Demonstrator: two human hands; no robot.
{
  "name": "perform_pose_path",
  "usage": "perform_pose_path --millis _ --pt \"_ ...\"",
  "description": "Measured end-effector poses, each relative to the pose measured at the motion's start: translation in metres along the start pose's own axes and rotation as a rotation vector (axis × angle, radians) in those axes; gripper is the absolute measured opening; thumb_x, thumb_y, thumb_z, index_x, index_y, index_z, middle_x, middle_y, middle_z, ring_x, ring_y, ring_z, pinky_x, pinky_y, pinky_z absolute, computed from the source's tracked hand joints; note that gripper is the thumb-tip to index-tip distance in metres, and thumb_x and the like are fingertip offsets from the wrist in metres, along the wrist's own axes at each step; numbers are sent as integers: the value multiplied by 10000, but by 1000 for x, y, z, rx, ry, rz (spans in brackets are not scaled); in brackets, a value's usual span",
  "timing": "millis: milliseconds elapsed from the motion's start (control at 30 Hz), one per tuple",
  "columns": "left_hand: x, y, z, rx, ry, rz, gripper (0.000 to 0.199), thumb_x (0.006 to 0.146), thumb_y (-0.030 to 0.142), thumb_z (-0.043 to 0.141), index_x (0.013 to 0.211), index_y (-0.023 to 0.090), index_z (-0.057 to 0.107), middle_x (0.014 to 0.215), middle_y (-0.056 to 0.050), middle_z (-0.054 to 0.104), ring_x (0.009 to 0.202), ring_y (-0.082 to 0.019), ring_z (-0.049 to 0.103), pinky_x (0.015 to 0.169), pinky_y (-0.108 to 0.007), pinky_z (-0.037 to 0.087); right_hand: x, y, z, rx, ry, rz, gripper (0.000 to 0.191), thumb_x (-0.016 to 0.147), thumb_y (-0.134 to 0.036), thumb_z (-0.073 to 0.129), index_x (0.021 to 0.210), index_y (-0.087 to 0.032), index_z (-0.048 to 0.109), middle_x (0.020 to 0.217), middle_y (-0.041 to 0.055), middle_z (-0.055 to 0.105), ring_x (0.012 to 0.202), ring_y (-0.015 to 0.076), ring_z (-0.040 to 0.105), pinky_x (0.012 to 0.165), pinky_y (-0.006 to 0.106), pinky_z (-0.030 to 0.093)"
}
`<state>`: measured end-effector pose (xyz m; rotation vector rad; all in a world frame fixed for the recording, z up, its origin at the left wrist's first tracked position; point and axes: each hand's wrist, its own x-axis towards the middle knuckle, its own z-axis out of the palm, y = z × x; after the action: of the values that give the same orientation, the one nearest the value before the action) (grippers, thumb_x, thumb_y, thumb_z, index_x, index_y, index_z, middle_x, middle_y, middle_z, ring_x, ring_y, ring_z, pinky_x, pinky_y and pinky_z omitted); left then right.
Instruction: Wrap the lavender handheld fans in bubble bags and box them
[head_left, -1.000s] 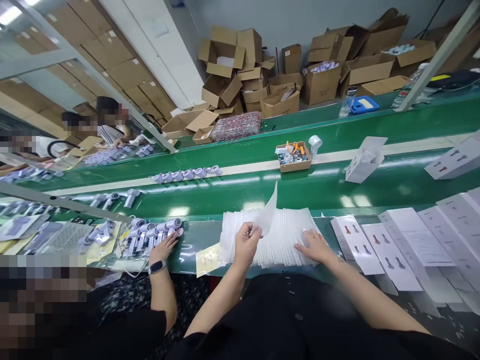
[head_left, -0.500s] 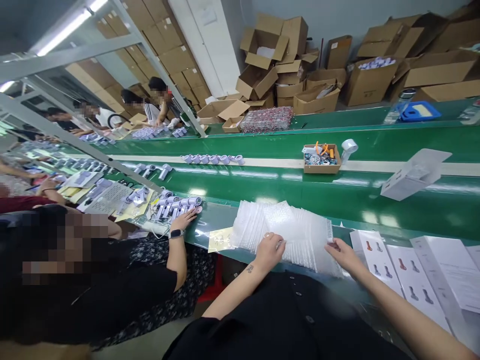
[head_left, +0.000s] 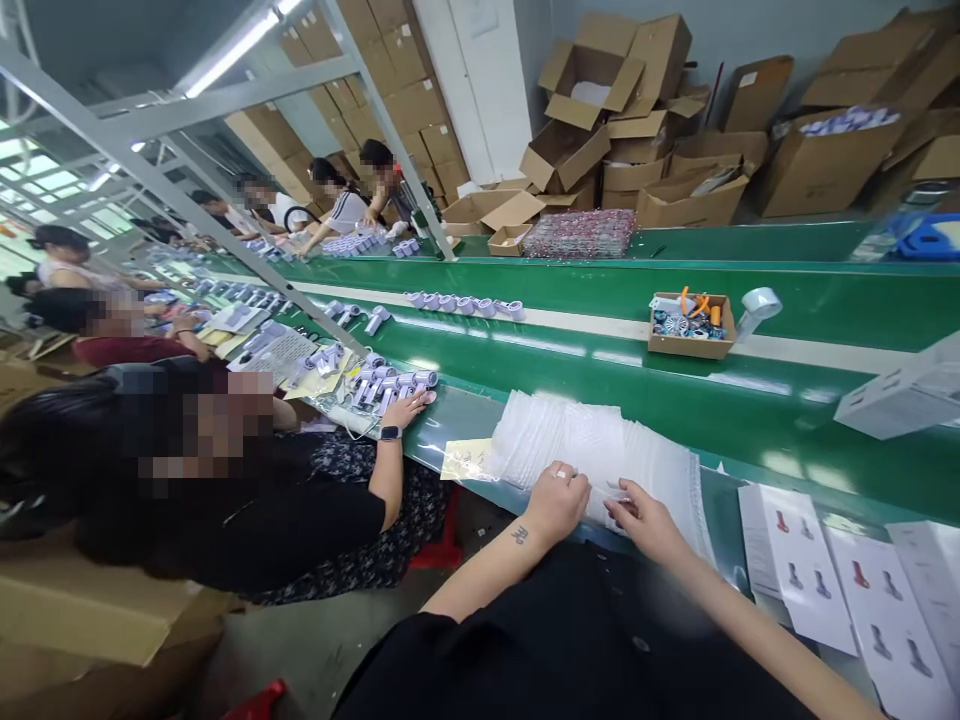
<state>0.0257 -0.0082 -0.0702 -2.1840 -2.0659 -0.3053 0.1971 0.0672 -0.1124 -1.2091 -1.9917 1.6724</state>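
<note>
A fanned stack of translucent white bubble-wrap bags (head_left: 664, 460) lies on the table edge in front of me. My left hand (head_left: 559, 502) is closed at the near side of the stack, fingers curled on a bubble-wrap bag. Close beside it on the right, my right hand (head_left: 646, 522) pinches with thumb and forefinger at the edge of a bag. The bag's thin edge runs between both hands; the fingertips partly hide it. A yellow paper with handwriting (head_left: 463, 460) sits by the stack's left end.
Printed white boxes (head_left: 799, 565) stand at right. Across the green conveyor (head_left: 555, 350) are a small carton of parts (head_left: 691, 340), a white handheld device (head_left: 757, 312) and a white box (head_left: 904, 390). A co-worker's hand (head_left: 409, 408) touches lilac devices (head_left: 390, 385) on the left.
My right hand has moved left from the stack's right end to beside my left hand. The view has shifted, so the scene sits differently in the picture.
</note>
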Motion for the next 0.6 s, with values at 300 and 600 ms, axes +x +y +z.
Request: perform_pose_path --millis 300,600 --pt "-2 -3 -23 28 -279 88 114 856 207 451 890 159 549 914 -93 563 859 -239 525 685 -347 414 -1 -71 -14 -323 109 -533 399 814 -471 549 1109 -207 598 1108 123 503 1036 250 509 903 411 432" --pt "3 -2 -32 -87 -265 73 217 777 171 546 987 175 600 958 -103 625 919 -280 545 763 -378 390 0 -86 16 -331 -6 -683 286 839 -394 544 1061 -226 610 1218 125 459 1148 279 429 936 480 416"
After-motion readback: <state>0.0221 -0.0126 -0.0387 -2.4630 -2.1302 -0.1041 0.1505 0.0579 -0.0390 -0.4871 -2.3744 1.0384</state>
